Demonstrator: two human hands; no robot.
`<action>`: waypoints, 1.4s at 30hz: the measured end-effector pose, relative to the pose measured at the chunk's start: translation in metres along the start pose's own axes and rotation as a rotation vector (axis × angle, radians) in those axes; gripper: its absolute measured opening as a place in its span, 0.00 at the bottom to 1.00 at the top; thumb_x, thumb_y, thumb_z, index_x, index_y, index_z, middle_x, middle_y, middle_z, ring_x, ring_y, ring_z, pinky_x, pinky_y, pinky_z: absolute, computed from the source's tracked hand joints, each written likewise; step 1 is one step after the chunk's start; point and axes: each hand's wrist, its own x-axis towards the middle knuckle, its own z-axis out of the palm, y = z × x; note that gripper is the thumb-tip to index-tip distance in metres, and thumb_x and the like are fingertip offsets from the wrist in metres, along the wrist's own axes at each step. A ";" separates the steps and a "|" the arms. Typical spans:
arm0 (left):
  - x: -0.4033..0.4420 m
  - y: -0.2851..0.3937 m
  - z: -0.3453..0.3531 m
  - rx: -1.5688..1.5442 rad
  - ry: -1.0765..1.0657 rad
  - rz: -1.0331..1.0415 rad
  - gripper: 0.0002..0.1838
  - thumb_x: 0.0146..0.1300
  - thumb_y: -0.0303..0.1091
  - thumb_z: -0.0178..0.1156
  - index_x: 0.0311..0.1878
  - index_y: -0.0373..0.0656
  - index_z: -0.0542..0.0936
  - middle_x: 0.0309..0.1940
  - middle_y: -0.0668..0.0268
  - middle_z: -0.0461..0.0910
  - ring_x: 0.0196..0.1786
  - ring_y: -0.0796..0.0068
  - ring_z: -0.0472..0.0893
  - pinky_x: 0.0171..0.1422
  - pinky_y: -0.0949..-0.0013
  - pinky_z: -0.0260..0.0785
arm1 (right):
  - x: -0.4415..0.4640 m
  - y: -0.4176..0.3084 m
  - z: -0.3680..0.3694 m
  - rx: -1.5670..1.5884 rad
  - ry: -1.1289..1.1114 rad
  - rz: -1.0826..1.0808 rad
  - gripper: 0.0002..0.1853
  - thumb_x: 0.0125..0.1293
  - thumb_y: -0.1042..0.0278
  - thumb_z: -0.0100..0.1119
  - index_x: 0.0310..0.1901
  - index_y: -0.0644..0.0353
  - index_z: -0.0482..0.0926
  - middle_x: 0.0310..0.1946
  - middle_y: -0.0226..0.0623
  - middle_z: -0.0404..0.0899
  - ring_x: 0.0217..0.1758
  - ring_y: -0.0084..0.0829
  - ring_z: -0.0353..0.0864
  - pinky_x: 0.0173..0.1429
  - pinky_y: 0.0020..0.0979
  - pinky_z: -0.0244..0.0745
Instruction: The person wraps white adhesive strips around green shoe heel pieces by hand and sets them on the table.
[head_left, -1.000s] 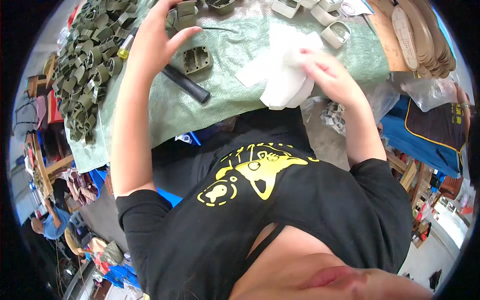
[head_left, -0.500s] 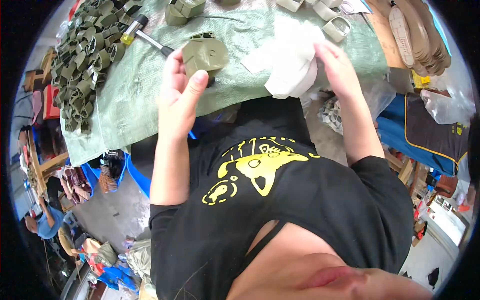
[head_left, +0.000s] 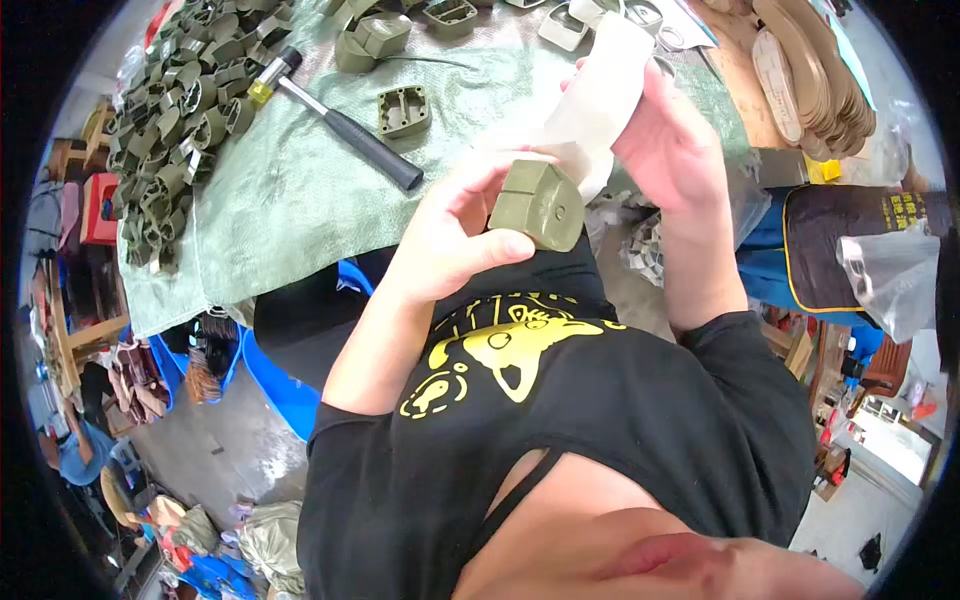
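My left hand (head_left: 450, 225) is closed round an olive-green heel-shaped block (head_left: 538, 206), thumb along its near side. Close beside it, my right hand (head_left: 680, 140) grips a white sheet (head_left: 600, 90), which stands upright and hangs down behind the block. A hammer (head_left: 350, 135) with a black handle lies on the green woven cover, left of my hands. Beyond the hammer's handle sits an olive piece with a hollow, ribbed face (head_left: 403, 111).
Many olive pieces (head_left: 190, 120) are heaped at the left of the green cover (head_left: 270, 220). Pale hollow pieces (head_left: 565, 25) stand at the top. Stacked tan insoles (head_left: 815, 85) lie at the right. A person in blue (head_left: 85, 452) is far left.
My left hand has brought the olive block rightwards, next to the white sheet. My right hand has closed on the sheet and raised it. The view has shifted slightly.
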 end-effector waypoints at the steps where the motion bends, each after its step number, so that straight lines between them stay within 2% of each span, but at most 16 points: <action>1: -0.003 0.003 0.002 -0.004 0.048 -0.093 0.44 0.45 0.53 0.78 0.62 0.36 0.76 0.64 0.58 0.72 0.66 0.68 0.72 0.70 0.62 0.63 | 0.000 0.002 0.004 -0.037 0.047 0.010 0.28 0.79 0.53 0.38 0.71 0.65 0.61 0.66 0.47 0.71 0.69 0.44 0.71 0.74 0.47 0.62; 3: -0.006 0.005 0.000 -0.004 0.096 -0.161 0.47 0.43 0.58 0.78 0.62 0.35 0.76 0.59 0.60 0.77 0.62 0.70 0.76 0.67 0.65 0.67 | -0.002 0.005 0.017 -0.110 0.141 0.027 0.31 0.78 0.49 0.40 0.71 0.65 0.60 0.66 0.47 0.71 0.70 0.43 0.70 0.74 0.47 0.61; 6: -0.009 0.004 -0.005 0.006 0.110 -0.090 0.47 0.44 0.56 0.78 0.62 0.35 0.75 0.56 0.62 0.79 0.59 0.71 0.78 0.66 0.66 0.68 | 0.001 0.019 0.001 0.252 -0.139 0.032 0.38 0.73 0.41 0.49 0.72 0.66 0.60 0.68 0.47 0.68 0.71 0.44 0.68 0.75 0.47 0.60; 9: -0.009 0.008 -0.003 0.012 0.124 -0.060 0.45 0.44 0.54 0.79 0.62 0.35 0.75 0.57 0.62 0.78 0.60 0.71 0.77 0.66 0.66 0.67 | -0.006 0.035 0.004 -0.062 -0.092 -0.051 0.49 0.62 0.37 0.64 0.73 0.66 0.58 0.70 0.47 0.65 0.72 0.42 0.68 0.74 0.47 0.61; 10: -0.007 0.013 -0.002 0.018 0.111 -0.073 0.44 0.45 0.53 0.79 0.61 0.35 0.75 0.57 0.62 0.78 0.60 0.71 0.77 0.66 0.66 0.67 | -0.006 0.032 0.013 -0.166 -0.077 -0.043 0.42 0.60 0.49 0.71 0.69 0.64 0.65 0.65 0.41 0.71 0.69 0.36 0.71 0.71 0.41 0.66; 11: -0.007 0.016 -0.003 0.025 0.097 -0.084 0.43 0.45 0.51 0.79 0.61 0.35 0.76 0.56 0.62 0.78 0.59 0.71 0.77 0.65 0.66 0.67 | -0.009 0.032 0.015 -0.199 -0.094 -0.014 0.46 0.58 0.47 0.72 0.71 0.65 0.62 0.67 0.44 0.69 0.70 0.38 0.70 0.72 0.42 0.64; 13: -0.007 0.015 -0.008 0.009 0.002 -0.059 0.38 0.47 0.36 0.78 0.62 0.35 0.75 0.56 0.63 0.78 0.60 0.71 0.76 0.67 0.65 0.65 | -0.009 0.028 0.016 -0.275 -0.130 0.037 0.54 0.54 0.44 0.75 0.74 0.66 0.56 0.71 0.48 0.64 0.72 0.42 0.67 0.74 0.45 0.61; 16: -0.008 0.020 -0.017 0.084 -0.137 -0.027 0.35 0.46 0.28 0.79 0.60 0.36 0.76 0.56 0.64 0.76 0.60 0.71 0.75 0.68 0.65 0.64 | -0.008 0.025 0.018 -0.407 -0.240 0.115 0.45 0.62 0.43 0.67 0.70 0.68 0.63 0.71 0.47 0.63 0.71 0.39 0.67 0.73 0.43 0.62; 18: -0.009 0.021 -0.019 0.101 -0.151 -0.036 0.32 0.46 0.29 0.79 0.57 0.36 0.78 0.57 0.64 0.74 0.62 0.70 0.74 0.70 0.64 0.63 | -0.013 0.036 0.025 -0.385 -0.193 0.014 0.26 0.71 0.52 0.59 0.61 0.65 0.76 0.64 0.48 0.72 0.62 0.36 0.76 0.66 0.39 0.70; 22: -0.008 0.029 -0.010 0.146 0.046 0.025 0.39 0.46 0.46 0.78 0.60 0.36 0.77 0.58 0.61 0.74 0.61 0.68 0.74 0.68 0.64 0.63 | -0.010 0.015 0.038 -0.538 0.200 0.180 0.20 0.74 0.58 0.56 0.56 0.66 0.79 0.49 0.38 0.83 0.50 0.26 0.82 0.54 0.30 0.77; 25: -0.010 0.022 -0.019 -0.004 0.073 0.009 0.37 0.49 0.34 0.77 0.63 0.33 0.75 0.61 0.63 0.71 0.64 0.70 0.72 0.70 0.65 0.62 | -0.013 0.017 0.026 -0.544 0.180 0.096 0.19 0.70 0.63 0.61 0.57 0.67 0.79 0.45 0.36 0.84 0.46 0.24 0.82 0.50 0.26 0.77; 26: -0.012 0.017 -0.020 -0.110 0.105 -0.030 0.46 0.52 0.37 0.77 0.71 0.33 0.65 0.62 0.62 0.70 0.64 0.69 0.72 0.69 0.66 0.63 | -0.012 0.014 0.024 -0.606 0.102 0.053 0.21 0.63 0.69 0.67 0.57 0.67 0.78 0.46 0.37 0.83 0.47 0.26 0.82 0.52 0.28 0.77; 30: -0.011 0.008 -0.014 -0.346 0.209 0.031 0.52 0.63 0.43 0.70 0.78 0.36 0.45 0.63 0.59 0.71 0.66 0.69 0.72 0.70 0.63 0.65 | -0.016 0.020 0.027 -0.475 0.122 0.073 0.25 0.56 0.74 0.70 0.57 0.68 0.78 0.50 0.40 0.82 0.55 0.30 0.80 0.59 0.33 0.74; 36: -0.009 0.006 -0.019 -0.615 0.236 0.042 0.37 0.76 0.53 0.45 0.77 0.37 0.52 0.66 0.56 0.70 0.68 0.56 0.71 0.74 0.57 0.62 | -0.015 0.020 -0.001 0.108 -0.081 -0.001 0.12 0.59 0.72 0.66 0.44 0.61 0.77 0.41 0.36 0.77 0.46 0.35 0.77 0.52 0.35 0.74; 39: -0.006 0.009 -0.023 -0.786 0.206 0.089 0.31 0.77 0.49 0.46 0.75 0.41 0.58 0.68 0.59 0.69 0.68 0.61 0.71 0.73 0.57 0.63 | -0.014 0.018 -0.002 -0.092 -0.108 -0.139 0.12 0.62 0.69 0.64 0.45 0.60 0.75 0.40 0.38 0.76 0.44 0.37 0.76 0.45 0.35 0.76; 42: 0.002 0.014 -0.016 -0.805 0.339 0.052 0.29 0.77 0.48 0.46 0.74 0.40 0.60 0.68 0.56 0.68 0.69 0.57 0.70 0.75 0.56 0.61 | -0.021 0.011 0.013 -0.390 0.105 0.060 0.14 0.61 0.74 0.65 0.47 0.66 0.76 0.39 0.39 0.81 0.41 0.31 0.82 0.38 0.31 0.79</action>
